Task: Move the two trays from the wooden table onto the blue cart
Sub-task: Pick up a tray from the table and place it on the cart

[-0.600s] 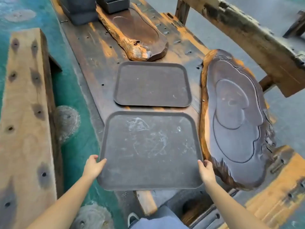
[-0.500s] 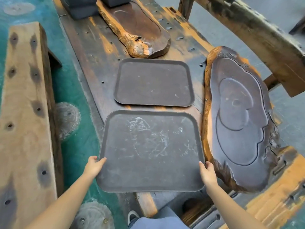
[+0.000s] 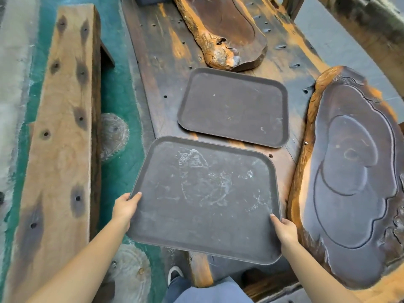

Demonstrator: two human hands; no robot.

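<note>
Between my left hand (image 3: 125, 208) and right hand (image 3: 285, 231), fingers pinching its side rims, I hold the near tray (image 3: 203, 197), long axis crosswise.

The near dark brown rectangular plastic tray (image 3: 205, 197), rounded at the corners and smeared with whitish scuffs, overhangs the worn wooden table (image 3: 161, 68) (slightly skewed). The far matching tray (image 3: 234, 107) lies flat just beyond.
</note>
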